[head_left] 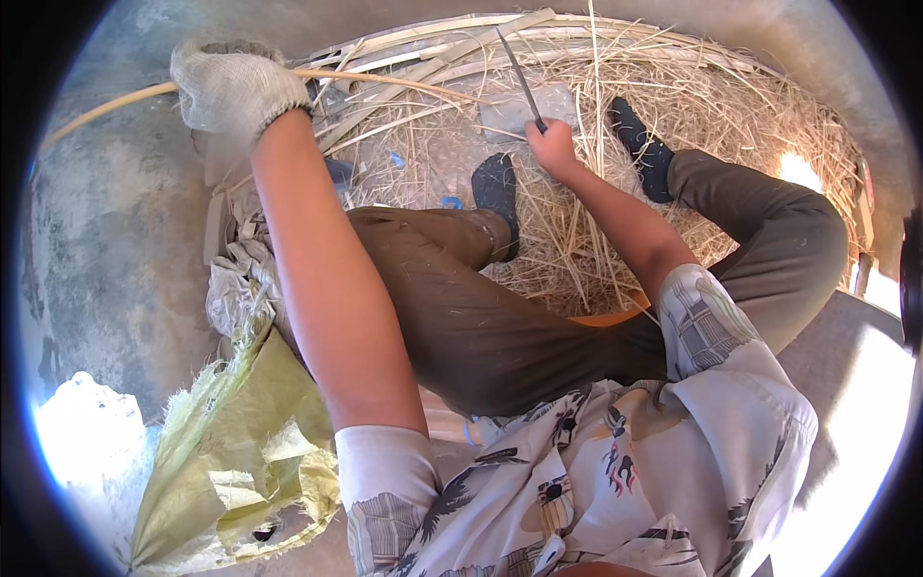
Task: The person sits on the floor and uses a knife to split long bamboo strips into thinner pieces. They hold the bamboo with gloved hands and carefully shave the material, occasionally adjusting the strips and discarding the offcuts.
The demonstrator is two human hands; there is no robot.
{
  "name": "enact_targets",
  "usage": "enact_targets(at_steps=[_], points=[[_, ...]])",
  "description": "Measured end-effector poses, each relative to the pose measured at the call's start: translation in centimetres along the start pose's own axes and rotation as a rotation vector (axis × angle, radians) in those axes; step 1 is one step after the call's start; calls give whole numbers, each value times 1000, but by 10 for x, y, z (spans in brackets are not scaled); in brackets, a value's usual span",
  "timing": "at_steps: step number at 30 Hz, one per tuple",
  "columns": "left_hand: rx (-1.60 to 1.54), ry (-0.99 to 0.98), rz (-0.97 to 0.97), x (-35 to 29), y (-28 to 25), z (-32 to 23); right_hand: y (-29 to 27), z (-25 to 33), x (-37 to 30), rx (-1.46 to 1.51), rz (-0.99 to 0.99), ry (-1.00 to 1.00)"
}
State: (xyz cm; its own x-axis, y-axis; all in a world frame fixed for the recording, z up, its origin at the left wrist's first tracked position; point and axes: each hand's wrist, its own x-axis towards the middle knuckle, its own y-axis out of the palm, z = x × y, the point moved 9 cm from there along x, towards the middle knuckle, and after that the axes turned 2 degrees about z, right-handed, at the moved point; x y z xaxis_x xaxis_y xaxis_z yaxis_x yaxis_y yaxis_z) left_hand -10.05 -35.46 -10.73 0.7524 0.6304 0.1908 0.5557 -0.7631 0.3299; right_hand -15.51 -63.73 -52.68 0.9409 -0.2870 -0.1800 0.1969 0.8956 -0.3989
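Head view: gloved left hand (234,88) closed around a pale cane strip (115,102) far left; bare right hand (553,146) gripping a knife (520,79), blade pointing far, over straw (673,106).

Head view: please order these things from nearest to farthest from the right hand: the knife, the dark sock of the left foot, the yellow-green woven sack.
1. Knife: held in the right hand, blade pointing up and away.
2. Dark sock: just left of and below the hand, on the straw.
3. Yellow-green woven sack: far off at the lower left, beside the person's left arm.
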Motion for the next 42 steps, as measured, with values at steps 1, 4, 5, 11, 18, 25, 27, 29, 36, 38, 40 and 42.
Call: enact_targets(at_steps=[1, 4, 5, 11, 18, 25, 27, 29, 36, 38, 40, 42], points=[[48, -38, -88, -7, -3, 0, 12, -20, -1, -49, 135, 148], [91, -63, -139, -26, 0, -6, 37, -67, -9, -140, 337, 424], [86, -62, -116, -28, 5, -6, 36, -75, -5, -134, 263, 413], [132, -80, -163, -17, -9, -1, 26, -18, -18, 98, -134, 115], [204, -189, -155, -43, -2, -9, 53, -36, -21, -209, 103, 295], [201, -167, -175, -24, -9, -1, 63, -37, -33, 123, 175, 458], [201, -149, -169, -20, -7, 0, 71, -57, -29, -20, 244, 509], [216, -141, -185, -30, -1, -3, 56, -55, -15, -210, 11, 277], [355, -116, -174, 4, -18, 11, 67, -13, -39, 59, 91, 392], [346, -72, -131, 39, -29, 34, 74, -30, -42, -25, 220, 574], [259, -139, -141, 21, -22, 27, 68, -44, -38, -16, 93, 653], [210, -189, -194, 10, -22, 23, 58, -29, -29, -82, -104, 361]])
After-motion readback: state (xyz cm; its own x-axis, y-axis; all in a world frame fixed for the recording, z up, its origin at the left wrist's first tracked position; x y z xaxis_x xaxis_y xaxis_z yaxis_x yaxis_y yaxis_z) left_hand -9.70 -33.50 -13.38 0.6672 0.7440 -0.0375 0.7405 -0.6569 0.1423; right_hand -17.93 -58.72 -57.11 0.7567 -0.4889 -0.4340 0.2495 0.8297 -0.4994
